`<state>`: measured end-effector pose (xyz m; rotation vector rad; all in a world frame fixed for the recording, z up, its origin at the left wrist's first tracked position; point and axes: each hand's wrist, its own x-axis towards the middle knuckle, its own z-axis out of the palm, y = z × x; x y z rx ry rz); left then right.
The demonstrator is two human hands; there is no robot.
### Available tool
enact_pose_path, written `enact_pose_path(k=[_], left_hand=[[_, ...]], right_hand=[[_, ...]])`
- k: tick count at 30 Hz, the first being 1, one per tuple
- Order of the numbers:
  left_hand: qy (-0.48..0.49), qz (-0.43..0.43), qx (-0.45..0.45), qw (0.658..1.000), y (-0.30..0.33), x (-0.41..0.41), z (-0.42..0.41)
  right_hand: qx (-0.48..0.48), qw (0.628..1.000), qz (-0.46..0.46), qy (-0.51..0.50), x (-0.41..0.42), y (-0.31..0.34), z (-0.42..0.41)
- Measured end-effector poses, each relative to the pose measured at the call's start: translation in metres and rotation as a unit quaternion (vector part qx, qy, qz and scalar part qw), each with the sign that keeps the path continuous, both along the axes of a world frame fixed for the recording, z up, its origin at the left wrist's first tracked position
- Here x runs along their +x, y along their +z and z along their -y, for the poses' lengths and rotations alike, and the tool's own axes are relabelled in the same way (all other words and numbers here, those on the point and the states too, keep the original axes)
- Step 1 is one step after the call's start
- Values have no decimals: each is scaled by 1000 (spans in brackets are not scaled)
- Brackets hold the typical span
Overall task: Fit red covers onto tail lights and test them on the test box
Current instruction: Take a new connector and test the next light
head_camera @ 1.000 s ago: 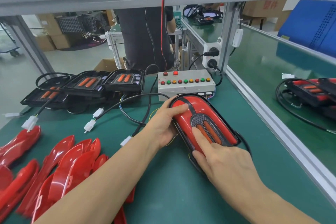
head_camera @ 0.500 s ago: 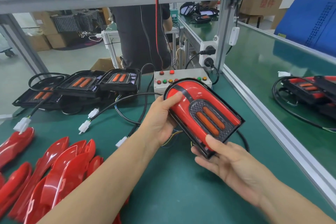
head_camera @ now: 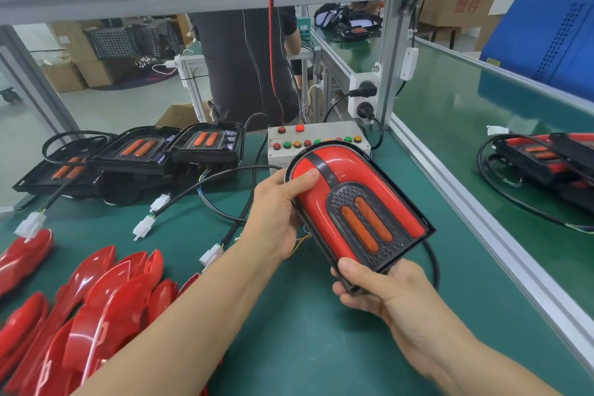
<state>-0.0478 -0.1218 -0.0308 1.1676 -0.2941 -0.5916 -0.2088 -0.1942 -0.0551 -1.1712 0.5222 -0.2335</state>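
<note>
A tail light (head_camera: 356,206) with its red cover fitted is held tilted above the green bench. My left hand (head_camera: 279,212) grips its rounded left side, thumb on the red cover. My right hand (head_camera: 376,286) holds its square near end from below, thumb on the edge. Behind it stands the grey test box (head_camera: 321,141) with coloured buttons. Three uncovered black tail lights (head_camera: 141,151) lie at the back left, their cables and white plugs (head_camera: 148,225) trailing forward. Several loose red covers (head_camera: 96,309) are piled at the front left.
Covered tail lights (head_camera: 543,157) with a black cable lie on the conveyor belt (head_camera: 466,125) to the right, past an aluminium rail (head_camera: 482,228). A frame post with sockets (head_camera: 366,93) stands behind the box. A person in dark clothes (head_camera: 244,67) stands beyond the bench.
Both hands have lifted the covered tail light off the bench and tilted its face towards me. My right hand moved from pressing on top to holding the near end.
</note>
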Motion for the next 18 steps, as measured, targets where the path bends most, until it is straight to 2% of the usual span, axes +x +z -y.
enact_pose_path(k=[6,11,13,14,16,18], left_hand=[[-12,-17,8,1000,-2,-4,8],[-9,-133,-31,991,10,-8,16],[10,-136,-45,990,13,-7,16],[18,-118,-53,991,14,-6,16],[25,-71,-60,995,15,-4,14],[17,-35,-50,998,15,-8,15]], right_hand=[[4,1000,-7,-29,2,-2,1],[-24,999,-33,1,-1,-1,8],[-60,997,-50,12,-5,6,17],[-87,995,-56,-12,-7,10,25],[-167,976,-63,-128,-7,21,46],[-247,951,-23,-184,-2,34,63]])
